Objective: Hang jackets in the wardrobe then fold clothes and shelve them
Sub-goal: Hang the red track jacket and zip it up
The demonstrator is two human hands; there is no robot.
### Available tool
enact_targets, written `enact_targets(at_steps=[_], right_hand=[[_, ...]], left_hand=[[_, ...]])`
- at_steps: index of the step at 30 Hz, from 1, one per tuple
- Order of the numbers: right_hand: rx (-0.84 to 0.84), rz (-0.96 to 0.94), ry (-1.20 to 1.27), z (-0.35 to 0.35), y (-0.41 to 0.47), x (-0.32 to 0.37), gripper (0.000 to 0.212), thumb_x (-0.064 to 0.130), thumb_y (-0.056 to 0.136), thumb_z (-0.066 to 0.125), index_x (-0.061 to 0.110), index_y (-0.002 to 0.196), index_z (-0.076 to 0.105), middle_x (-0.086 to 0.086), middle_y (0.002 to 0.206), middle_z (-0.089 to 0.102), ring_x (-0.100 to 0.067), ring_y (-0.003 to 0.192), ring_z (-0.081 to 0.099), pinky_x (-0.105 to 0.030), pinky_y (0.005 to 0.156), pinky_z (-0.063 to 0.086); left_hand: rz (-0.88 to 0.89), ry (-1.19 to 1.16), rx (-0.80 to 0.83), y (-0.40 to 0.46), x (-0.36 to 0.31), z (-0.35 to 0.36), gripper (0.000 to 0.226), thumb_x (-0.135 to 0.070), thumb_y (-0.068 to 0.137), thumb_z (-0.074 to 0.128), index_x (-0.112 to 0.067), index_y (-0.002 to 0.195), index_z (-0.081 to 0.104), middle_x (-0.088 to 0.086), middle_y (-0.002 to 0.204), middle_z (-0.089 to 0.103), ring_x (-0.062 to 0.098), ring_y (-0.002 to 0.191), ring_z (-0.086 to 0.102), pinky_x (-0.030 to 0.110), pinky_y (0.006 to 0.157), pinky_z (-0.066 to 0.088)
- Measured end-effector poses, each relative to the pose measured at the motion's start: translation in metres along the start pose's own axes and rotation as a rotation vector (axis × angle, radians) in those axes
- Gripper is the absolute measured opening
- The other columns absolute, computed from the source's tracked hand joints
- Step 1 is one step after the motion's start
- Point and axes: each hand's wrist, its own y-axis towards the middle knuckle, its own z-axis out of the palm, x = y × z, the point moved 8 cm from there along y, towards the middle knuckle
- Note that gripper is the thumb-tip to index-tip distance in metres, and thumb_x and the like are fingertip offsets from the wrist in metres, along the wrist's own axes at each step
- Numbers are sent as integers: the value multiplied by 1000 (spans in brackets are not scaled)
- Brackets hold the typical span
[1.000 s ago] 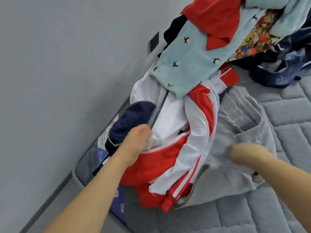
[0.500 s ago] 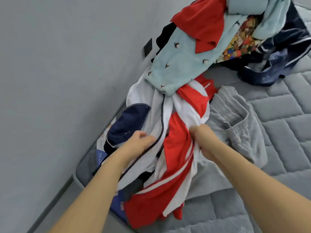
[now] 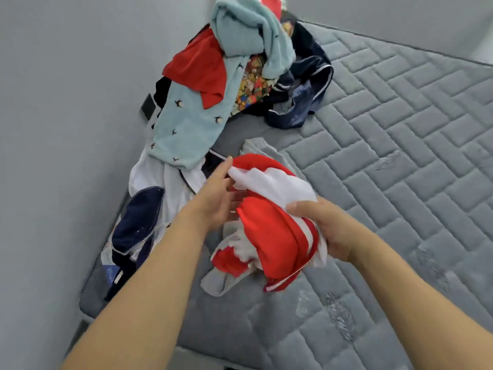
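Grey quilted mattress (image 3: 386, 161) fills the view, its edges cut off. Clothes pile (image 3: 240, 76) sits at the mattress's far left corner against the wall; separate garments in it are hard to tell apart. White and navy jacket (image 3: 160, 188) trails from the pile along the mattress's wall side. Red and white jacket (image 3: 272, 222) is bunched and lifted above the mattress middle, probably to find its collar for hanging. Right hand (image 3: 328, 231) grips it, fingers curled. Left hand (image 3: 216, 198) presses its side, fingers straight. Grey garment (image 3: 221, 281) beneath is mostly hidden.
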Motion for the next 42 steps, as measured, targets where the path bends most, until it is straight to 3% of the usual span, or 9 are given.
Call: enact_targets(at_steps=[5,9,15,20,23,27,31,37,42], right_hand=[[-112,-46,-187,-71,-135,14,45,22,76,74,15,121,66,-9,114,72,-26,104,70,-37,88,57],[-433,-81,-150,-165,-268,-3,66,22,65,76,26,127,53,-2,119,70,-19,105,69,-41,92,56],[-697,-155,90,-255,-497,-72,57,27,74,78,26,128,60,-2,120,70,-24,108,68,-36,91,56],[-1058,-319,251,-298,-692,-124,42,34,70,82,15,106,74,-12,104,74,-28,92,72,-41,84,57],[-1199,-650,465,-303,-805,-147,20,22,77,66,12,89,80,-14,92,75,-27,80,72,-34,70,58],[-1398,-1014,652,-298,-947,-184,41,17,73,44,7,95,77,-18,97,72,-31,87,67,-36,79,56],[-1569,-934,618,-279,-1044,-238,41,15,81,35,7,77,75,-14,76,69,-25,67,64,-28,68,52],[-2097,-559,802,-220,-1170,-386,29,26,87,51,15,73,74,-6,73,73,-20,62,67,-26,61,53],[-2417,-406,878,-166,-1238,-467,32,36,94,59,9,106,73,-8,96,76,-26,93,72,-36,90,55]], left_hand=[[-15,39,58,-54,-5,139,22,-22,96,48,-11,110,60,11,99,62,24,82,60,36,81,49],[13,63,185,-105,22,287,24,-5,91,40,-10,104,59,12,100,68,25,83,66,37,71,55],[-45,124,672,-241,101,537,25,-3,88,38,-12,81,60,8,83,68,22,79,68,36,76,57],[2,259,1042,-384,183,703,28,1,92,34,-3,107,57,18,96,70,29,93,70,46,90,55],[385,545,1441,-474,239,776,67,23,71,28,-8,127,47,13,115,65,17,107,67,30,89,54],[1023,1152,1729,-566,353,829,85,8,77,54,-24,150,25,-8,146,41,2,137,38,22,112,34],[832,993,1750,-630,432,885,20,-3,95,54,-20,96,63,-9,90,64,14,86,56,28,81,46],[755,828,1872,-759,515,961,23,-14,100,44,-25,85,58,-4,72,50,12,70,45,30,66,38],[448,703,2239,-916,580,966,24,-12,96,45,-25,83,61,-3,73,61,14,70,57,26,64,47]])
